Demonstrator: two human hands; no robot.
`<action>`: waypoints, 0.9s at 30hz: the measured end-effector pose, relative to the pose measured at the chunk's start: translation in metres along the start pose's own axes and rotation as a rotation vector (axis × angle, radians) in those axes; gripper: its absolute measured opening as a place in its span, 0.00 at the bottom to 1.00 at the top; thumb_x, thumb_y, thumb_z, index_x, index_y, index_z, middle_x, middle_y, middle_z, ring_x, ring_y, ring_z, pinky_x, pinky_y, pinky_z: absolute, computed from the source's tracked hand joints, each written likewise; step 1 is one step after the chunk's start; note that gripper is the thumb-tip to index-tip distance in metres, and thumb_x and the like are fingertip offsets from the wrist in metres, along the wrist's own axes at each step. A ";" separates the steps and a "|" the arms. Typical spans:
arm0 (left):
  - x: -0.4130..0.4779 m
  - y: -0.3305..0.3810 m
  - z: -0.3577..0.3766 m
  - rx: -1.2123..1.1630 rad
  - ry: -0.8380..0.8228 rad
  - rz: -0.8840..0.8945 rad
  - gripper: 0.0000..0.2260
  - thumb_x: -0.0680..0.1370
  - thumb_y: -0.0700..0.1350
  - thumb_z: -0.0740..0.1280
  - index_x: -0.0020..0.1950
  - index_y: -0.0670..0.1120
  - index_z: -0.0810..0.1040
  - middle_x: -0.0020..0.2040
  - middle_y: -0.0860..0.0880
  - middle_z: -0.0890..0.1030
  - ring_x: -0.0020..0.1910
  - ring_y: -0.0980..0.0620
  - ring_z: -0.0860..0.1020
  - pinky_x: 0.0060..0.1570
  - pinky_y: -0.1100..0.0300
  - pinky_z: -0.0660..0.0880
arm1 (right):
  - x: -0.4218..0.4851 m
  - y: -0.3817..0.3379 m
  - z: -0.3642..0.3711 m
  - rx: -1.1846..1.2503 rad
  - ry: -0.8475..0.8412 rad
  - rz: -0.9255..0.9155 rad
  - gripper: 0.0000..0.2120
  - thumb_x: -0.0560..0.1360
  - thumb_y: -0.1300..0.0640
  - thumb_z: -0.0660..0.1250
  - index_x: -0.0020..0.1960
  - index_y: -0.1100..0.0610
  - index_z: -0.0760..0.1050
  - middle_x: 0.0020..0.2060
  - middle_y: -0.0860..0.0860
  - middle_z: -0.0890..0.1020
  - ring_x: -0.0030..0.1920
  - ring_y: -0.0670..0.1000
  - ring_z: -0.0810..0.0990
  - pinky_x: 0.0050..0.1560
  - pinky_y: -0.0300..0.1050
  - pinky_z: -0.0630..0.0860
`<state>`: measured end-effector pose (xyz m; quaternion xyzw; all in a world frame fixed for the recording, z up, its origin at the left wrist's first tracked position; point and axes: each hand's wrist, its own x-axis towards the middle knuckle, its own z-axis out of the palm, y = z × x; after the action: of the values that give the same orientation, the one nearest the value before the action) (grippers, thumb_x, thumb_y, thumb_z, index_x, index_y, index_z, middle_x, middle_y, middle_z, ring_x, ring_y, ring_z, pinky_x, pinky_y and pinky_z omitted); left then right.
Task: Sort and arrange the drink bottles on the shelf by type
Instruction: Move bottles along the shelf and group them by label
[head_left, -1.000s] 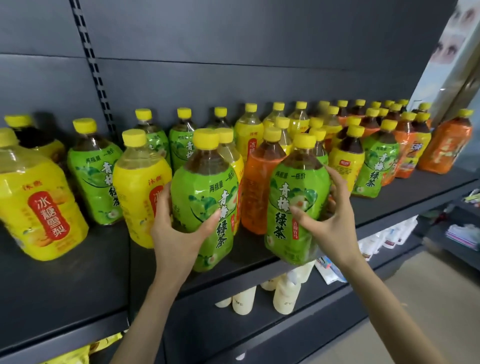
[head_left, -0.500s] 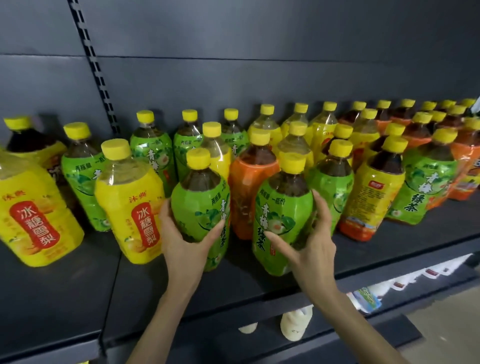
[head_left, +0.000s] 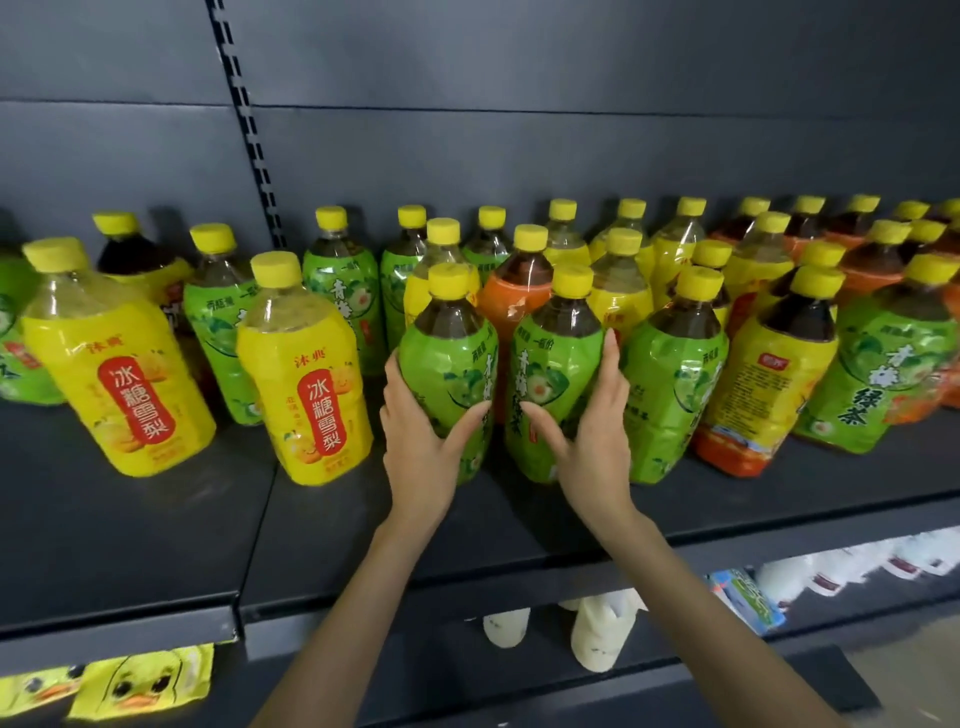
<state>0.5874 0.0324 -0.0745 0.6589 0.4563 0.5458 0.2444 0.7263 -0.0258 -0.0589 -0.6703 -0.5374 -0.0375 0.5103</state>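
Since half a second ago you have drawn the two bottles together: the gap that showed between them has closed to a sliver at the shoulders. Your left hand (head_left: 421, 447) holds the left green bottle (head_left: 457, 353) low on its body, thumb spread across the front label and fingers wrapped round its outer side. Your right hand (head_left: 597, 436) holds the right green bottle (head_left: 550, 364) the same way, thumb across the front and fingers (head_left: 609, 358) reaching up its outer side. Both bottles are upright, a little back from the front edge of the shelf (head_left: 363, 530). Just behind your thumbs, between the two necks, an orange bottle (head_left: 514, 301) shows. Outside your right fingers another green bottle (head_left: 675, 384) sits just beside them, with hardly any room. Outside your left fingers there is a narrow open strip before the yellow bottle (head_left: 306, 374). Under your wrists the shelf is bare out to its front lip, and that bare band widens to the left in front of a second yellow bottle (head_left: 119, 374).
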 end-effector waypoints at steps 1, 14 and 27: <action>-0.001 0.001 -0.002 0.017 -0.023 0.004 0.45 0.69 0.64 0.66 0.77 0.45 0.50 0.73 0.47 0.63 0.71 0.48 0.62 0.62 0.59 0.62 | -0.001 0.000 -0.002 0.013 -0.018 -0.009 0.41 0.71 0.40 0.64 0.72 0.41 0.39 0.73 0.57 0.59 0.68 0.51 0.66 0.54 0.50 0.75; -0.045 -0.040 -0.121 0.315 -0.205 0.130 0.14 0.79 0.45 0.64 0.65 0.51 0.75 0.56 0.54 0.79 0.53 0.51 0.78 0.46 0.48 0.78 | -0.091 0.019 -0.043 -0.357 -0.148 -0.074 0.22 0.81 0.43 0.54 0.68 0.54 0.71 0.59 0.51 0.78 0.60 0.54 0.75 0.52 0.49 0.75; -0.127 -0.039 -0.232 0.755 -0.128 0.140 0.13 0.79 0.49 0.64 0.61 0.46 0.79 0.53 0.45 0.82 0.46 0.40 0.81 0.31 0.54 0.74 | -0.170 -0.009 -0.083 -0.542 -0.218 -0.113 0.27 0.79 0.40 0.47 0.60 0.54 0.76 0.50 0.48 0.83 0.48 0.54 0.82 0.44 0.47 0.76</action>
<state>0.3572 -0.1003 -0.1031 0.7648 0.5628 0.3126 -0.0256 0.6894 -0.2027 -0.1159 -0.7512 -0.5960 -0.1356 0.2493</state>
